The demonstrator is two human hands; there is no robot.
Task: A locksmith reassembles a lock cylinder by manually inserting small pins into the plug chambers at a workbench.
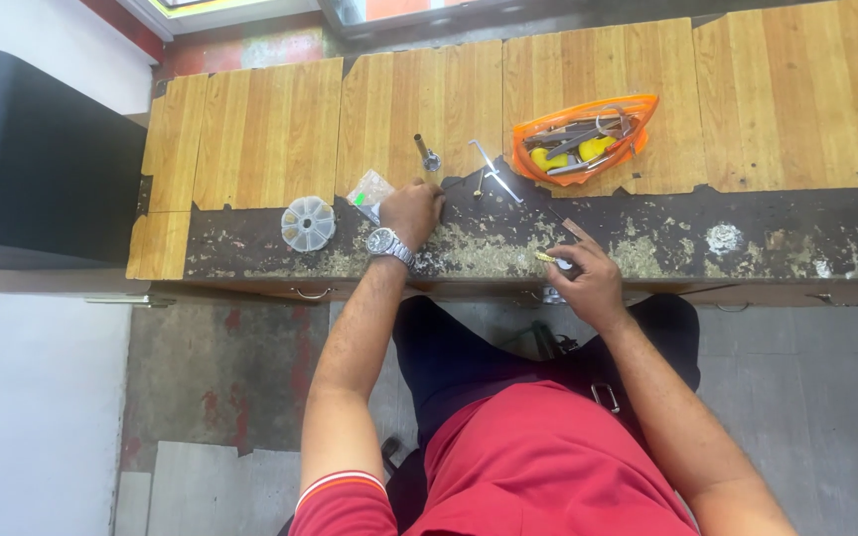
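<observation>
Head view: we lean over our worn wooden desk (270, 129), left hand (412, 211) curled knuckles-up on the scuffed dark strip; what its grip encloses we cannot tell. Our right hand (588, 283) pinches a small yellowish piece (546, 258) near the desk's front edge. A small clear packet (369, 189) lies just beside the left hand, a round compartment box (308, 223) farther left, an orange tool tray (584, 137) beyond.
</observation>
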